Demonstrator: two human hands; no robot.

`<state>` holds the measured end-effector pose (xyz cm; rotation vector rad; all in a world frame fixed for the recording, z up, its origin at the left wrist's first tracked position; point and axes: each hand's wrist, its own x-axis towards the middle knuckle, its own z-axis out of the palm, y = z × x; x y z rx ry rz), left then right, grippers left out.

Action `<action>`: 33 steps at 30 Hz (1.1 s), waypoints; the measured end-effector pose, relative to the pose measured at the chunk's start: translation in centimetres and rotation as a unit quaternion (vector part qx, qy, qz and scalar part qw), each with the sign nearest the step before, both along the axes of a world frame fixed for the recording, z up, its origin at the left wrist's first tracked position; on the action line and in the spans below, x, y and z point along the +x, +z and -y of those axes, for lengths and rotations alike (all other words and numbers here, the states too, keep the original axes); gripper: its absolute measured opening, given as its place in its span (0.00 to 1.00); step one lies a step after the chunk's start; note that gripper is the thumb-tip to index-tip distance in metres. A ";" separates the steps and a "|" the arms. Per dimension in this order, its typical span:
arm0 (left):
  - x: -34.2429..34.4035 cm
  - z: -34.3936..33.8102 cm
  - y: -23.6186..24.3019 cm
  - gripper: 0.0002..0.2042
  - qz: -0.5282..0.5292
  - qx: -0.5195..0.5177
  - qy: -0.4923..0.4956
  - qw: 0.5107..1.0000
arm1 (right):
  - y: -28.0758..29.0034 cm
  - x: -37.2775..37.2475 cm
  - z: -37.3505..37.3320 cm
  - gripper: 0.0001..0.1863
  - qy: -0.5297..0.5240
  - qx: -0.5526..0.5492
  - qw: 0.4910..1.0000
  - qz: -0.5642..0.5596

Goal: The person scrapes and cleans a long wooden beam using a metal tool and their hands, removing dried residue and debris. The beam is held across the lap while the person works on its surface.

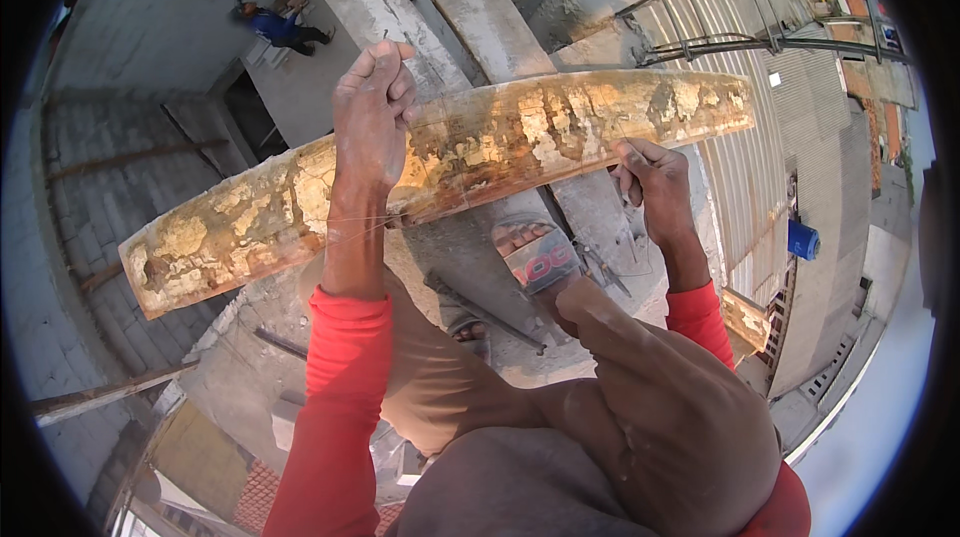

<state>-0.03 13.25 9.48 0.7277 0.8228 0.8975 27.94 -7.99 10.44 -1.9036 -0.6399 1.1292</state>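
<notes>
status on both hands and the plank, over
Left hand curled over plank; right hand curled at near edge. Plank patchily crusted. Left forearm hides part of it.

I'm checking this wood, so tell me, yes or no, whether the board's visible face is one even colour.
No, the board shows pale, ragged patches scattered over darker brown areas.

The long wooden plank (480, 152) there lies broad face up, set crosswise and at a slant, its left end nearer the body and its right end reaching farther out. It's a weathered thing, brown and orange underneath, blotched all along with pale, crusty patches that look flaked. I can see a dark spot, maybe a knot, near the left end.
</notes>
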 end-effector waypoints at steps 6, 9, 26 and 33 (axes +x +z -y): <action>1.7 1.5 0.7 0.12 -0.039 -0.002 -0.077 0.996 | 0.9 2.4 -0.8 0.17 0.082 0.049 0.989 0.113; 2.5 2.1 0.9 0.14 -0.073 0.028 -0.081 0.994 | 1.5 2.0 -1.4 0.17 0.081 0.050 0.988 0.125; 4.2 5.5 -0.4 0.23 -0.219 0.228 -0.243 0.917 | 4.7 -1.2 -3.7 0.13 0.046 0.097 0.991 0.085; 4.4 5.3 -0.7 0.21 -0.140 0.139 -0.172 0.965 | 4.6 0.0 -3.2 0.08 -0.016 0.149 0.979 -0.135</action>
